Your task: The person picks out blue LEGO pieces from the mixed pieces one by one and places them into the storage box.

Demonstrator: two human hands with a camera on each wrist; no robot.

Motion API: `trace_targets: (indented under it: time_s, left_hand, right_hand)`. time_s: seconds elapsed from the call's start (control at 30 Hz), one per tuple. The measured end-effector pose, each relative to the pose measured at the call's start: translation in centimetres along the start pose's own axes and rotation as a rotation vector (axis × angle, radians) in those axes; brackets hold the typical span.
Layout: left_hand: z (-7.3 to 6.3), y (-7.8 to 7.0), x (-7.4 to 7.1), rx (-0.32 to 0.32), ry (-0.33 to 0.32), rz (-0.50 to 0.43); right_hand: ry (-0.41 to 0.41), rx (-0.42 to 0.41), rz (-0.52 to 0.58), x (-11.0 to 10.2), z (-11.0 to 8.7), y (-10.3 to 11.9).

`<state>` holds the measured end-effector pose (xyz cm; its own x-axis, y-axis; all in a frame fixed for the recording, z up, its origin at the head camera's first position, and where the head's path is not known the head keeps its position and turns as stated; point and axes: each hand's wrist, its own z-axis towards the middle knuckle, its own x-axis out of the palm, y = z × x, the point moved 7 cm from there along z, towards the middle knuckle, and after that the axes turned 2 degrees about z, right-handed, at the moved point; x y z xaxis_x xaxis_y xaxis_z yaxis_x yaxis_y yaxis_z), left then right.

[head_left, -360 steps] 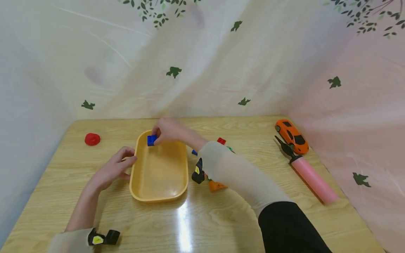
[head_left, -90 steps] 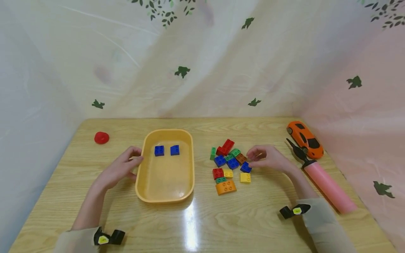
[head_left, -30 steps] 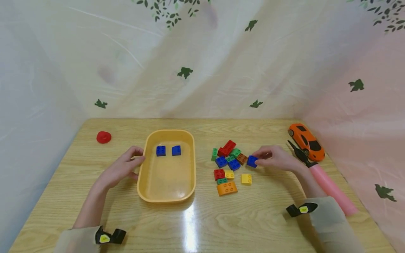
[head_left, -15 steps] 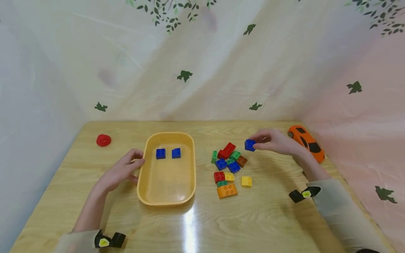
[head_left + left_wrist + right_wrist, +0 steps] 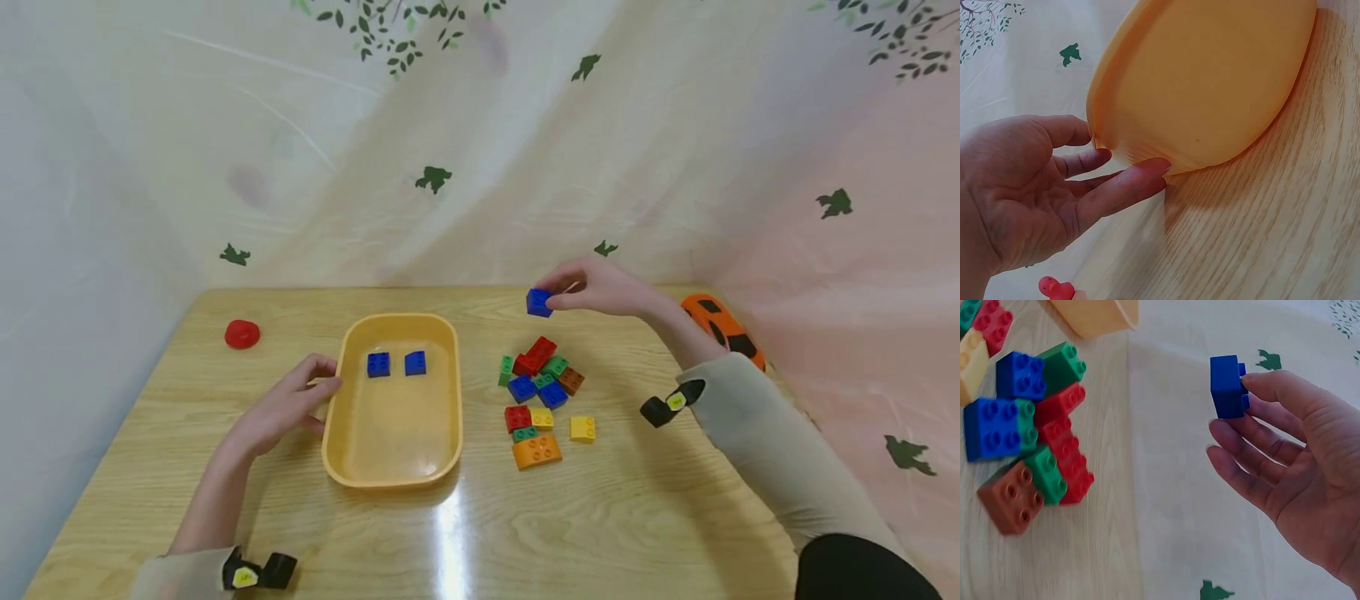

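My right hand (image 5: 596, 286) pinches a blue toy brick (image 5: 539, 302) between thumb and fingers, raised above the far part of the table. In the right wrist view this blue brick (image 5: 1225, 387) has its studs toward the hand. My left hand (image 5: 288, 404) touches the left side of a yellow tray (image 5: 333, 450) with relaxed fingers. The left wrist view has the thumb and fingertips (image 5: 1144, 172) against the tray's outer wall (image 5: 1197, 119). Two blue bricks, one left (image 5: 378, 364) and one right (image 5: 415, 362), lie apart inside the tray near its far end.
Right of the tray lies a loose group of toy bricks, including red (image 5: 536, 357), blue (image 5: 553, 395), brown (image 5: 571, 381), yellow (image 5: 582, 429) and orange (image 5: 537, 452) ones. A red object (image 5: 242, 334) sits far left. An orange toy car (image 5: 722, 325) is partly hidden behind the right arm.
My right hand took the blue brick from the right edge of the group, lifted it and carried it up and leftward. Earlier, a blue brick was held over the tray. The left hand stays at the tray.
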<state>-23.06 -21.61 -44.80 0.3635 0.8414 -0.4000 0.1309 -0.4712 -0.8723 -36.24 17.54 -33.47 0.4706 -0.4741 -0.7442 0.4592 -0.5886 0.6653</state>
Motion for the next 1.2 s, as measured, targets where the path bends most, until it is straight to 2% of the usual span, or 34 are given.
trace_targets:
  time_s: [0.2,0.6,0.7,0.9,1.07,1.2]
  left_hand:
    - [0.0,0.0,0.1,-0.007,-0.007,0.01]
    - [0.1,0.2,0.3,-0.011,0.009,0.011]
    - [0.1,0.2,0.3,-0.009,0.01,0.015]
    - [0.0,0.2,0.3,-0.01,0.009,0.02]
    - [0.0,0.3,0.3,-0.007,0.01,0.022]
    - [0.0,0.2,0.3,-0.003,0.012,0.015]
  right_hand:
    - [0.009,0.019,0.056,0.7,2.9,2.3]
    - [0.026,-0.017,0.0,2.4,7.4,7.2]
    - [0.048,-0.02,-0.012,3.8,8.5,8.1]
    - [0.141,-0.088,-0.003,7.9,10.5,9.5]
    - [0.198,-0.129,-0.02,11.1,11.4,10.3]
    - [0.211,-0.171,-0.07,13.6,11.5,10.7]
